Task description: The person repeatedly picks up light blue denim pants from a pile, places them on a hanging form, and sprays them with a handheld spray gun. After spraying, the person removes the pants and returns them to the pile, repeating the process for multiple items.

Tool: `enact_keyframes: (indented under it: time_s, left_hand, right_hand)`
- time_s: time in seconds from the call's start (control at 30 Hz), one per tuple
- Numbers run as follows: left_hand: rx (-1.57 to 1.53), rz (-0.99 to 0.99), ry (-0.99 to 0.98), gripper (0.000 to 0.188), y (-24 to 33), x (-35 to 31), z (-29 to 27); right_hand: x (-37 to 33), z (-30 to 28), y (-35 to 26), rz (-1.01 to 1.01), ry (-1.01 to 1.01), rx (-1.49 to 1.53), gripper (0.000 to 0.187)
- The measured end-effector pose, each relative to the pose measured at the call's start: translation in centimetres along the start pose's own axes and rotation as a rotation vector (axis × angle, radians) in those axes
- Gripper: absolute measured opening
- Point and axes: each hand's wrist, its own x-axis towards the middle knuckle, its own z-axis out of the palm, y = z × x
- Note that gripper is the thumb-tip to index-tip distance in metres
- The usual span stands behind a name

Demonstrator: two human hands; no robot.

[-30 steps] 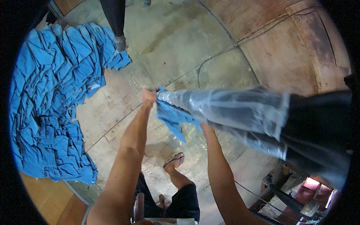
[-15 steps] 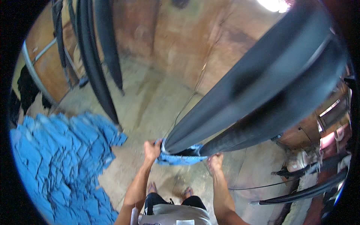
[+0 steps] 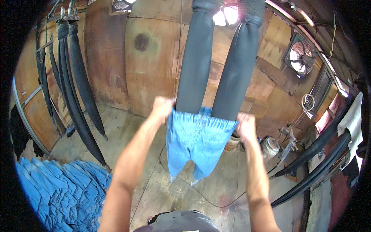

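Observation:
Two long black leg-shaped tubes (image 3: 195,69) hang in front of me, with bunched tops at the upper edge of the view. Light-blue jeans (image 3: 195,135) with a gathered elastic waist are drawn over their lower ends, and the legs hang down with the hems near the tube tips. My left hand (image 3: 163,107) is closed on the waistband's left side. On the opposite side my right hand (image 3: 246,127) grips the waistband too. Both arms are stretched forward, and the waist is spread between the hands.
A big pile of blue jeans (image 3: 62,193) lies on the floor at lower left. More black tubes (image 3: 83,81) hang at left, others (image 3: 317,154) at right. A wall fan (image 3: 301,58), a canister (image 3: 269,147) and a thin hose (image 3: 216,205) are also around.
The jeans, earlier bunched at the tube tips, now stretch up the tubes with their legs hanging out. Both hands have risen with the waistband. The view has tilted up, and the tubes hang straighter.

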Motion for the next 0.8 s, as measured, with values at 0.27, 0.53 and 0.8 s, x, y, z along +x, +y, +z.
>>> enact_keyframes:
  time_s: [0.27,0.53,0.8]
  left_hand:
    - [0.242,0.068,0.093,0.029,27.4,6.5,1.3]
    - [-0.006,0.441,0.004,0.032,31.9,4.5,-1.8]
    - [0.589,0.949,0.558,0.070,40.5,6.3,0.1]
  right_hand:
    - [17.5,-1.5,-24.7,-0.018,-0.056,-0.342,0.033]
    - [22.9,-6.2,-31.6,-0.161,0.127,0.385,0.082]
    - [24.2,-2.9,-35.1,-1.137,0.789,-0.795,0.061]
